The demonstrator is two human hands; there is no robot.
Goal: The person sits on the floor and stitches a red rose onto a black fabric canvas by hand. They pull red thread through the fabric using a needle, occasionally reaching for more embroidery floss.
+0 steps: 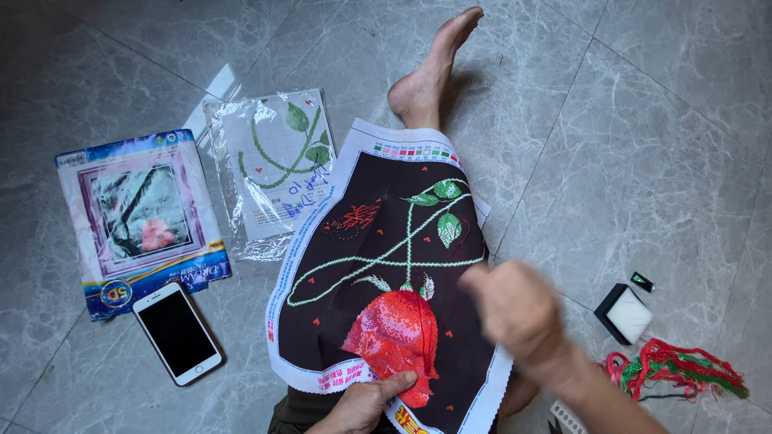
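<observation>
Fingers: left hand pinches the near edge of the cross-stitch canvas; right hand is blurred, fingers curled, contents cannot tell.
Canvas: draped over the person's leg on the tiled floor.
Thread bundle: floor, right.
Phone: floor, left.

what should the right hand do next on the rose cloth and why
Probably bring the right hand back down to the embroidery cloth near the red rose. It is raised above the cloth and blurred, apparently pinching something too small to make out, while the left hand grips the cloth's lower edge, steadying it across the leg.
</observation>
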